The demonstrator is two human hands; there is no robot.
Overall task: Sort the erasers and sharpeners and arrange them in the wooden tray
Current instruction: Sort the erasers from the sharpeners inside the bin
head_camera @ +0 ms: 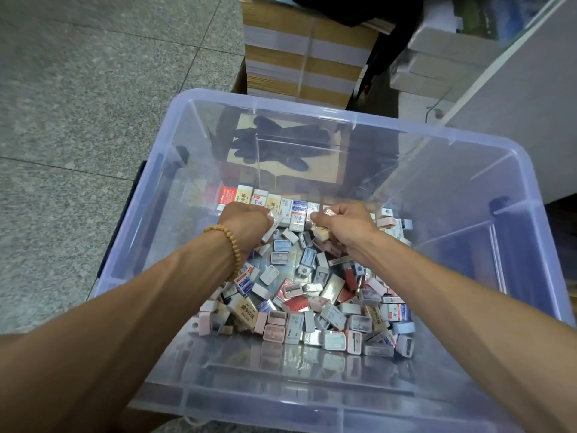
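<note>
Both my arms reach into a clear plastic bin [312, 115] whose bottom is covered by a loose heap of erasers and sharpeners [312, 292]. A neat row of wrapped erasers [265, 198] stands along the far side of the heap. My left hand [246, 223], with a bead bracelet at the wrist, grips a white wrapped eraser [272, 225]. My right hand [340, 223] is curled over small pieces, with a cream eraser [321, 233] showing under its fingers. No wooden tray shows in the head view.
The bin stands on a grey speckled floor [78, 104]. Stacks of brown and white paper packs [303, 54] rise behind it. White boxes [437, 57] and a pale counter side [515, 104] stand at the right. A dark glove-like shape [281, 145] shows through the bin's far wall.
</note>
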